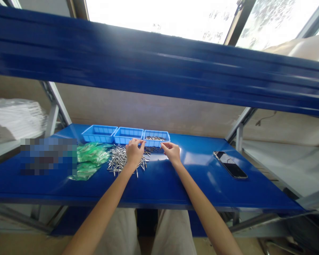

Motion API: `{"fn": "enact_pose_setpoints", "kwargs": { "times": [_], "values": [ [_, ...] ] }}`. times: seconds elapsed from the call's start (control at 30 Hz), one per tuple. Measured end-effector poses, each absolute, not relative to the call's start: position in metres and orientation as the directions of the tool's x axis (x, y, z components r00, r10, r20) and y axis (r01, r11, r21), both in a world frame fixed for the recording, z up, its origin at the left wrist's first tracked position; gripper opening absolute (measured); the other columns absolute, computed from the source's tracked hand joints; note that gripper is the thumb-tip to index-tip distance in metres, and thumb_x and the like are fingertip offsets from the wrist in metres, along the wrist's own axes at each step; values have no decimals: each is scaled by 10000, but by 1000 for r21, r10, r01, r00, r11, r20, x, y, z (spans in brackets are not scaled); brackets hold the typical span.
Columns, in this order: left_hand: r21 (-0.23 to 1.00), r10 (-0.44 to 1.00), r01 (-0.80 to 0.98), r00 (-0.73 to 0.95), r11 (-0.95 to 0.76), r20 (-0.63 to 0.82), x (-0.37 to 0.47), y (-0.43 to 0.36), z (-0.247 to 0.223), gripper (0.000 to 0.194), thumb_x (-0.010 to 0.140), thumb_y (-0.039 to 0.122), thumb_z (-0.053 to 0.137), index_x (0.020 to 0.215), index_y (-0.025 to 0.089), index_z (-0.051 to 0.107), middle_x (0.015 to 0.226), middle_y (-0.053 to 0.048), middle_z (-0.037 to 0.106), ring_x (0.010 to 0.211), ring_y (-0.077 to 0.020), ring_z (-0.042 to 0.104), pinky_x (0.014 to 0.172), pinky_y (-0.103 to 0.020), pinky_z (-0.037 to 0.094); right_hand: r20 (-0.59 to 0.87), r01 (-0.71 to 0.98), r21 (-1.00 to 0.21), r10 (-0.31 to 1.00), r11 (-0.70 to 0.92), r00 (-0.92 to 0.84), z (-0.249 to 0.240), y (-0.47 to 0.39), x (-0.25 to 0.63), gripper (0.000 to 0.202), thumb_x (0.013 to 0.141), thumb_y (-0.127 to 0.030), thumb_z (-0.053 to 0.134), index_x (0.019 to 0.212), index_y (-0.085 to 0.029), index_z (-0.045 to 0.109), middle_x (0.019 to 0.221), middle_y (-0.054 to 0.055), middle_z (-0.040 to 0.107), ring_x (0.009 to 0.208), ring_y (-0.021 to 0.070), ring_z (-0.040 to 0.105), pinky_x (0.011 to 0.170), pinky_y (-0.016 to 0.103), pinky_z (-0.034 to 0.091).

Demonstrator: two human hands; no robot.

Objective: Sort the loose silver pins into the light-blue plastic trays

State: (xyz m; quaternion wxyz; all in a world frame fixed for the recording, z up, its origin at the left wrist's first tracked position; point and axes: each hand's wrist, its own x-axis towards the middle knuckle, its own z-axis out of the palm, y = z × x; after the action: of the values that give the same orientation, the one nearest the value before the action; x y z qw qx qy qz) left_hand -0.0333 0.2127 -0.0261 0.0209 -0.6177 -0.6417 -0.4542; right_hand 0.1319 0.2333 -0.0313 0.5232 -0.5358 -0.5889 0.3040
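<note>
My left hand (134, 153) is over the right part of a pile of thin silver metal pins (118, 160), its thumb and fingertips drawn together in a pinch. A short way to the right, my right hand (172, 152) pinches too, just in front of the right blue bin (156, 143). What either hand holds, if anything, is too small to make out. Many thin, darker metal pins (154, 139) lie in that right bin. Some more dark pins (150, 150) lie on the table between my hands, in front of the bin.
Left of the right bin stand the middle blue bin (128, 133) and the left blue bin (99, 134). Green plastic bags (91, 156) lie left of the pile, beside a blurred-out patch. A phone (230, 165) rests at right. A blue shelf beam (159, 67) crosses above the blue table (159, 191).
</note>
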Motion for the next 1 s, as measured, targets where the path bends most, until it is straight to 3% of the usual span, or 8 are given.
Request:
{"fn": "enact_pose_setpoints", "kwargs": {
  "times": [0.1, 0.2, 0.27, 0.47, 0.63, 0.8, 1.0],
  "values": [
    [557, 779, 817, -249, -149, 575, -32, 211, -26, 209, 771, 349, 513, 748, 198, 655, 830, -63, 610, 826, -236, 535, 728, -357, 359, 281, 164, -951, 954, 263, 100, -27, 236, 131, 331, 700, -398, 557, 894, -148, 655, 794, 76, 683, 551, 136, 594, 451, 226, 476],
    [550, 791, 826, -252, -125, 557, -32, 210, -27, 203, 756, 363, 531, 730, 205, 655, 829, -63, 606, 842, -247, 534, 743, -370, 364, 333, 45, -942, 943, 333, -11, -24, 237, 130, 535, 695, -419, 568, 1172, -183, 508, 1053, 104, 624, 669, 149, 623, 418, 196, 461],
    [541, 802, 834, -247, -110, 544, -33, 210, -27, 191, 747, 359, 541, 720, 209, 656, 833, -64, 607, 863, -256, 530, 751, -378, 365, 348, 45, -935, 934, 352, -78, -24, 236, 129, 616, 687, -414, 585, 1247, -210, 428, 1154, 113, 567, 679, 145, 627, 387, 181, 436],
    [565, 784, 821, -293, -87, 547, -35, 211, -25, 200, 749, 337, 516, 748, 197, 660, 858, -79, 611, 897, -270, 518, 766, -392, 369, 420, 263, -840, 875, 475, -242, -29, 225, 127, 282, 702, -368, 601, 889, -166, 660, 893, 66, 667, 601, 109, 583, 506, 213, 448],
    [629, 767, 771, -345, -98, 542, -36, 212, -24, 234, 759, 348, 484, 762, 192, 658, 857, -85, 607, 884, -262, 517, 779, -393, 378, 310, 342, -751, 758, 565, -573, -29, 213, 123, 278, 628, -408, 672, 787, -182, 700, 657, 13, 648, 523, 92, 512, 491, 207, 401],
    [643, 759, 753, -337, -138, 557, -36, 214, -27, 228, 755, 341, 480, 732, 189, 650, 842, -80, 610, 857, -241, 521, 806, -386, 379, 284, 344, -706, 692, 619, -663, -27, 208, 121, 338, 558, -429, 716, 805, -199, 708, 665, 2, 647, 524, 94, 509, 474, 202, 387],
    [649, 772, 746, -322, -150, 549, -36, 215, -28, 224, 752, 340, 486, 731, 185, 646, 842, -78, 611, 870, -241, 524, 811, -384, 382, 329, 328, -685, 677, 651, -659, -29, 210, 121, 238, 608, -371, 696, 777, -204, 712, 750, 18, 677, 557, 101, 535, 493, 203, 405]
  ]
}}
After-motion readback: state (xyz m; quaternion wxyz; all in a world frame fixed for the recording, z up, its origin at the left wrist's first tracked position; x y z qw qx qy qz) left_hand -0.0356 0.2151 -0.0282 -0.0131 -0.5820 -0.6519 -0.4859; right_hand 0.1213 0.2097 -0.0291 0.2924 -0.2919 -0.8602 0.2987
